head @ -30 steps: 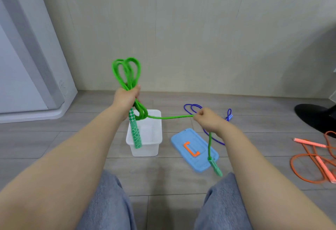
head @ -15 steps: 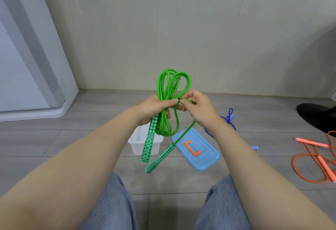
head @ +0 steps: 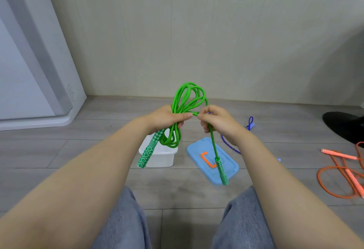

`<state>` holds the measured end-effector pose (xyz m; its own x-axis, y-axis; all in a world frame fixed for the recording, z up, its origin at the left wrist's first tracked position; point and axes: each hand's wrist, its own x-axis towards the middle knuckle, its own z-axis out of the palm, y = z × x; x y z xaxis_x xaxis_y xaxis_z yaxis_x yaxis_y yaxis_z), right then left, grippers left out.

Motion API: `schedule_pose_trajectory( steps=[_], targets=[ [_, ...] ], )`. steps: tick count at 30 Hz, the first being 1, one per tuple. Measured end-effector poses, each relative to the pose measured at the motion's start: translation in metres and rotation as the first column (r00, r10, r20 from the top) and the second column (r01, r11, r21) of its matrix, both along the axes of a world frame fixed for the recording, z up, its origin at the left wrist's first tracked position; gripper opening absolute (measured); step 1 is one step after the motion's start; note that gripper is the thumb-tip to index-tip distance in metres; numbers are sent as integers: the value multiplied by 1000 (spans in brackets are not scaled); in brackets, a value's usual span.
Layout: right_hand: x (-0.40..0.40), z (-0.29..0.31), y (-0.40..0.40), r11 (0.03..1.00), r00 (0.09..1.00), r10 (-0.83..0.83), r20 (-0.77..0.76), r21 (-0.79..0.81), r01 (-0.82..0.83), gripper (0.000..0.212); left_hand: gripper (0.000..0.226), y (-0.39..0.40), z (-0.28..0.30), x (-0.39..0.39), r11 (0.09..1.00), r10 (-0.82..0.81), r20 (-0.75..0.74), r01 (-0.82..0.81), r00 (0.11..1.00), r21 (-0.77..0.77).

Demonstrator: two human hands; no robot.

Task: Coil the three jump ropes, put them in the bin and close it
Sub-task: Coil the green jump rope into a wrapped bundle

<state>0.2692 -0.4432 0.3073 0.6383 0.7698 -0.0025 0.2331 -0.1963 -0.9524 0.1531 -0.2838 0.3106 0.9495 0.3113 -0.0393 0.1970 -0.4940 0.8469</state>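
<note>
Taking the white bin (head: 160, 156) on the floor as the landmark: its open top is partly covered from above by a hanging green rope (head: 173, 130) and one patterned handle (head: 148, 151). Just right of the bin lies the blue lid (head: 211, 162), with a narrow strip of bare floor between them. Farther right, a blue rope (head: 234, 146) and an orange rope (head: 338, 172) clutter the floor. Left of the bin the floor appears open up to a white base (head: 39, 119).

The light is soft and even. The wall (head: 197, 32) is bright. Edges bend outward, and the near arms look blurry.
</note>
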Motion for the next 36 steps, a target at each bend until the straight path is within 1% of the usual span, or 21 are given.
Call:
schedule_pose_trajectory(
  steps=[2,4,6,8,10,12,14,15,17,19,20,21,22,24,25,27,29,31,33,35,36],
  targets=[
    [4,-1,-5,998,1000,16,-8,-60,-16,7,44,7,-1,-1,997,51,29,-49,998,-63],
    [9,-3,-9,991,999,42,-14,-123,-43,10,42,14,-1,-3,976,119,68,-104,991,-192],
    [12,-6,-15,974,995,89,-35,-205,-94,18,42,17,2,-3,927,187,105,-140,977,-347],
    [12,-8,-19,938,979,160,-124,-289,-190,28,41,16,8,-4,848,186,148,-82,971,-524],
    [10,-13,-18,897,961,184,-206,-364,-250,37,39,9,18,-7,764,57,176,70,983,-641],
    [12,-17,-13,871,965,169,-198,-428,-240,42,37,-6,26,-9,715,-193,105,213,976,-666],
    [17,-16,-11,873,966,156,-206,-429,-233,35,36,-27,28,-9,716,-440,-56,312,896,-625],
    [22,-14,-10,878,964,146,-220,-421,-229,30,39,-38,25,-9,732,-518,-155,342,841,-590],
    [33,-3,-9,854,976,160,-148,-476,-212,32,40,-56,12,-9,775,-591,-376,374,713,-509],
    [34,18,0,778,965,255,-62,-579,-243,37,24,-69,-6,-5,835,-546,-582,441,602,-328],
    [30,32,8,735,951,302,-63,-620,-274,38,19,-73,-15,-1,834,-481,-681,529,552,-160],
    [24,46,18,699,937,341,-75,-647,-306,37,24,-75,-24,3,781,-393,-755,624,525,28],
    [14,57,26,666,920,383,-85,-664,-339,35,29,-75,-32,8,707,-297,-791,680,535,195],
    [-12,73,34,617,880,464,-105,-674,-406,33,25,-71,-34,14,644,-167,-745,643,646,413],
    [-22,74,33,616,867,488,-102,-664,-424,32,19,-66,-30,13,654,-132,-686,583,715,482],
    [-36,70,19,635,850,513,-119,-614,-469,28,11,-50,-19,15,731,-106,-539,433,835,527],
    [-38,56,-7,636,813,528,-246,-521,-570,26,10,-32,-5,17,767,-54,-416,304,908,564],
    [-32,36,-31,619,736,544,-403,-400,-676,28,9,-19,14,18,779,2,-295,183,956,599],
    [-24,18,-44,604,689,524,-501,-352,-715,33,15,-19,34,17,838,-26,-224,143,974,527],
    [-17,7,-48,591,723,486,-490,-426,-685,45,16,-34,55,12,863,-156,-216,240,964,446],
    [-14,8,-50,561,744,492,-452,-489,-668,49,14,-45,66,5,849,-240,-239,323,941,419]
  ],
)
